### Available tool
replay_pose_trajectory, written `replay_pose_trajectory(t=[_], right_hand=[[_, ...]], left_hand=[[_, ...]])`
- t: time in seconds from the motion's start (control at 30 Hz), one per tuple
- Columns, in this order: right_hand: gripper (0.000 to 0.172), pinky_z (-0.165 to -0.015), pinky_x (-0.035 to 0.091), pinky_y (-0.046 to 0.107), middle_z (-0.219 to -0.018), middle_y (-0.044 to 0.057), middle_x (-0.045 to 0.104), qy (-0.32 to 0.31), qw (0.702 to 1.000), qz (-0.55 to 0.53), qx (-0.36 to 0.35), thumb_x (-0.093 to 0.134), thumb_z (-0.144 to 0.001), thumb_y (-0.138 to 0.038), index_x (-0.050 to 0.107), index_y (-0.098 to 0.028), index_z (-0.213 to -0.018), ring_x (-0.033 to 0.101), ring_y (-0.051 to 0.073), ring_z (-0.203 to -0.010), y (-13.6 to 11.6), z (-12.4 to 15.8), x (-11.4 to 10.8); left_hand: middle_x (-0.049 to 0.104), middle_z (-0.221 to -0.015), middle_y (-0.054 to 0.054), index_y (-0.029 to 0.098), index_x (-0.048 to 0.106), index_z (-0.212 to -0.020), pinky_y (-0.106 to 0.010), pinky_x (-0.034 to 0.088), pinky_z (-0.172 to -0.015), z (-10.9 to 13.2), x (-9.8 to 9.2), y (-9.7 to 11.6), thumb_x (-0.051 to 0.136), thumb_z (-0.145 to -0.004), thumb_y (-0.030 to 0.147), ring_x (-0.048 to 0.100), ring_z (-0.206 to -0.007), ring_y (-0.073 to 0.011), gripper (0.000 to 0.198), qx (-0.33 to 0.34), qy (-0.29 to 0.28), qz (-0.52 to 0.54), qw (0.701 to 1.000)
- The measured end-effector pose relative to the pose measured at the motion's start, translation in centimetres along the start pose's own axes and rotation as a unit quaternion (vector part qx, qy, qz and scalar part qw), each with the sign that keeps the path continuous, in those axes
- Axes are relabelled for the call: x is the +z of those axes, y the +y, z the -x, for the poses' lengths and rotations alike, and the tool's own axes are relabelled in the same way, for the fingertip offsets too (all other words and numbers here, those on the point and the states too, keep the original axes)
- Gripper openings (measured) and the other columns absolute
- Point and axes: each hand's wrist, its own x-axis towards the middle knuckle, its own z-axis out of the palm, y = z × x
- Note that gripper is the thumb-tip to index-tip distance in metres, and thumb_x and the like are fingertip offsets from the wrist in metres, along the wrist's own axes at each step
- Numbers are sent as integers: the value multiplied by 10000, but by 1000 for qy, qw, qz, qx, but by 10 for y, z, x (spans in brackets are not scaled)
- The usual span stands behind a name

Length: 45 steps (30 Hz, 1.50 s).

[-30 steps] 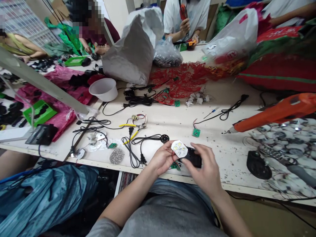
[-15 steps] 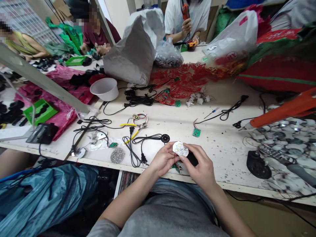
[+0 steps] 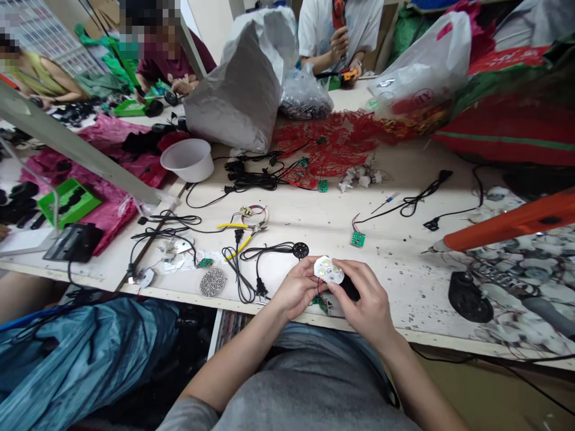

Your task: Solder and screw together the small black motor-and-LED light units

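Note:
Near the front edge of the bench, both hands meet around a white LED board [image 3: 329,270] with several yellowish LEDs on its face. My left hand [image 3: 296,290] closes on its left side. My right hand [image 3: 366,294] pinches the right side, thumb at the lower rim. A black part [image 3: 350,290] shows beneath the right fingers; how it joins the LED board is hidden. Red and dark wires run down from the LED board towards a green circuit board [image 3: 321,304] below the left fingers. Just beyond the hands lies a black perforated disc [image 3: 300,250].
Yellow-handled pliers [image 3: 245,244], black power cords [image 3: 269,248] and a dish of small metal pieces [image 3: 212,282] lie left. Another green circuit board [image 3: 358,239] lies ahead. An orange electric screwdriver [image 3: 507,222] juts in above heaped white parts [image 3: 534,287]. Co-workers sit across the bench.
My hands and the LED board stay almost in place. The orange screwdriver's tip has shifted left and down. Co-workers' hands at the far side have moved slightly.

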Motion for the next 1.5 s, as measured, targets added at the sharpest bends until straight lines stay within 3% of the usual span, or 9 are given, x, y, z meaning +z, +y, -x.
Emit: replay_pose_trajectory(t=[0.2, 0.37, 0.5, 0.6, 0.7, 0.87, 1.0, 1.1, 1.5], right_hand=[[325, -860, 582, 381, -1091, 94, 673, -1, 1000, -2, 5, 610, -953, -221, 609, -223, -1278, 663, 226, -1007, 2, 1, -1], [316, -866, 569, 368, -1116, 81, 677, -27, 1000, 6, 13, 600, -966, -251, 606, -236, -1282, 657, 217, -1026, 11, 7, -13], [314, -861, 545, 402, -1112, 83, 693, -64, 997, 33, -2, 563, -991, -312, 597, -241, -1295, 639, 240, -1019, 22, 15, -28], [322, -862, 530, 420, -1117, 85, 692, -68, 997, 46, -9, 546, -998, -337, 591, -241, -1302, 627, 252, -1018, 29, 20, -34], [336, -842, 526, 423, -1106, 84, 694, -69, 996, 49, -14, 528, -1004, -363, 588, -258, -1318, 626, 258, -1008, 33, 24, -34], [355, -847, 521, 411, -1115, 84, 690, -72, 996, 47, -23, 542, -998, -363, 574, -252, -1334, 621, 249, -1016, 35, 26, -34], [365, -853, 523, 414, -1115, 88, 688, -69, 996, 48, -24, 553, -993, -359, 568, -237, -1337, 615, 254, -1023, 32, 25, -35], [394, -858, 526, 427, -1128, 90, 687, -68, 997, 40, -11, 555, -988, -370, 559, -248, -1364, 616, 263, -1041, 29, 25, -35], [407, -898, 520, 431, -1169, 90, 665, -69, 997, 24, 4, 571, -984, -366, 547, -249, -1373, 598, 255, -1075, 32, 27, -35]], left_hand=[[696, -877, -16, 169, 667, -924, -243, 523, -788, 0, 2, 0, 751, -549, 6, 646, -817, -129, 418, 2, -7, -28, 1000], [683, -1153, -96, 178, 659, -1116, -306, 554, -828, 11, -4, 1, 798, -578, 41, 707, -854, -168, 573, 34, -26, -135, 990], [681, -1154, -107, 192, 634, -1163, -315, 573, -775, 26, -22, 22, 794, -652, 137, 721, -803, -171, 538, 115, 40, -245, 962], [715, -1006, -71, 171, 657, -1067, -274, 553, -710, 30, -40, 50, 767, -717, 233, 668, -709, -128, 372, 223, 135, -353, 899], [710, -919, -45, 173, 685, -951, -265, 523, -692, 28, -50, 76, 719, -762, 237, 626, -698, -125, 203, 281, 192, -495, 799], [675, -885, -46, 182, 698, -906, -312, 505, -779, 2, -33, 91, 712, -805, 229, 630, -801, -170, 112, 261, 100, -696, 661], [660, -992, -89, 169, 672, -952, -378, 477, -887, -28, -7, 88, 820, -734, 328, 607, -996, -266, 308, 201, 53, -806, 554], [630, -1056, -108, 172, 655, -961, -386, 467, -889, -45, 1, 86, 869, -663, 355, 569, -1073, -312, 409, 139, 55, -850, 506], [601, -1005, -95, 184, 600, -866, -375, 456, -847, -55, -4, 84, 876, -623, 243, 557, -1046, -320, 372, 107, 76, -852, 507]])
